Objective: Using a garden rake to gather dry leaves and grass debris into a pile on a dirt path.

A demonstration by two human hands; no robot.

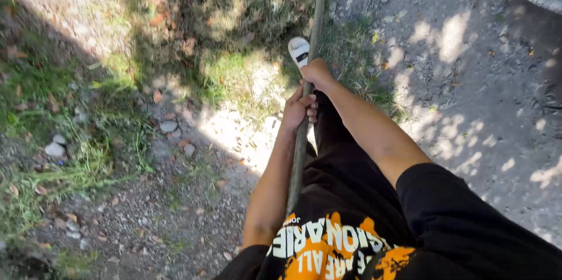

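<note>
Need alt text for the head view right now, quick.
Both hands grip a long grey wooden pole: right hand above left hand. Below lie gravel ground, patchy green grass and the person's white shoe.

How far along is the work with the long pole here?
Done: nothing visibly, with dry leaves scattered across the grass and gravel. In hand: both hands grip the long pole, right hand above left hand; its working end is out of frame. Left: cannot tell.

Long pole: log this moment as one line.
left hand: gripping long pole | right hand: gripping pole farther up | shoe: beside pole | ground: gravel, grass, leaves
</note>
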